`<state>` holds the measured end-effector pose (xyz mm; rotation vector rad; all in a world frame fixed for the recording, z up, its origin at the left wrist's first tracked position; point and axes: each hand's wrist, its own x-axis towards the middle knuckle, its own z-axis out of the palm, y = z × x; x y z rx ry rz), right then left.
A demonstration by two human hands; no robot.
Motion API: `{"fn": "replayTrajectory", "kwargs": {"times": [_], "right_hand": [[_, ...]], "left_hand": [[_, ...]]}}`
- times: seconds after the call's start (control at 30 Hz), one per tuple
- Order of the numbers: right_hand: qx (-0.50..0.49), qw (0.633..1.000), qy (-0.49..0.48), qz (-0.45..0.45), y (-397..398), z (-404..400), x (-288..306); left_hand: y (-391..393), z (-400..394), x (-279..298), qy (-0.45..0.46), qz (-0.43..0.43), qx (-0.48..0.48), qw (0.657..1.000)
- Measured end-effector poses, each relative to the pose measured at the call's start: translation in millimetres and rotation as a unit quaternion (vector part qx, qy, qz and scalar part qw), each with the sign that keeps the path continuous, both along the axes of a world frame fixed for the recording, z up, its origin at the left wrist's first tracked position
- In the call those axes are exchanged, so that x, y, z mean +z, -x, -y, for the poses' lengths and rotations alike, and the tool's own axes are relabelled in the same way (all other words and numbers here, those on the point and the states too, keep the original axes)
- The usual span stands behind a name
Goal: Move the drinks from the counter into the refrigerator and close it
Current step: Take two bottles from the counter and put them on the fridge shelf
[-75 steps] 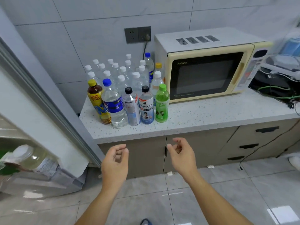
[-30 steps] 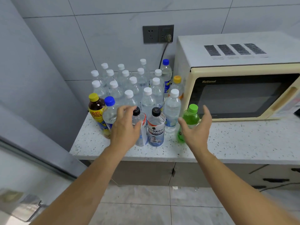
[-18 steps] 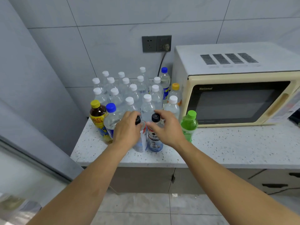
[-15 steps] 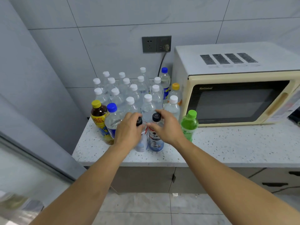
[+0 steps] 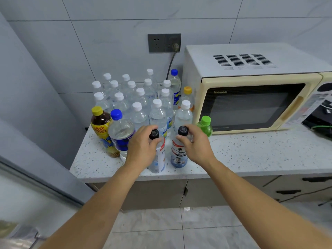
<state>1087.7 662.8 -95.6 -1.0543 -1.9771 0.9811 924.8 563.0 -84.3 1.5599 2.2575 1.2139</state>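
Two black-capped bottles at near desk [image 5: 251,155] edge: left hand [image 5: 142,150] fingers curled round left bottle [image 5: 158,159], right hand [image 5: 197,146] round right bottle [image 5: 178,155]. Lift straight up, clear of neighbouring blue-capped bottle [image 5: 120,133].

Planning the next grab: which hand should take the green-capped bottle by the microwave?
Right. The right hand grips a black-capped bottle right beside the green-capped bottle; the left hand is farther off, across both bottles.

Single head view, wide-angle, looks forward and down, close over counter [image 5: 251,155] edge.
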Motion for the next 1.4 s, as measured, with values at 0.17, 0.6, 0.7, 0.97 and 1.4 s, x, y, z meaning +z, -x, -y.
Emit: {"fn": "replayTrajectory", "kwargs": {"times": [0.17, 0.6, 0.7, 0.97, 1.4], "right_hand": [[-0.007, 0.998, 0.027, -0.051, -9, 4, -14], [-0.066, 0.983, 0.163, -0.058, 5, 16, -65], [-0.079, 0.981, 0.166, -0.069, 11, 13, -70], [-0.092, 0.977, 0.165, -0.102, 3, 28, -69], [-0.044, 0.956, 0.202, -0.207, -53, 65, -27]], "left_hand": [[-2, 12, -23, -0.018, 0.043, 0.006, 0.999], [5, 8, -88, 0.021, 0.298, -0.003, 0.954], [10, 2, -99, 0.054, 0.321, -0.008, 0.945], [6, 5, -102, 0.035, 0.349, 0.002, 0.936], [-41, 48, -58, 0.004, 0.54, -0.046, 0.84]]}}
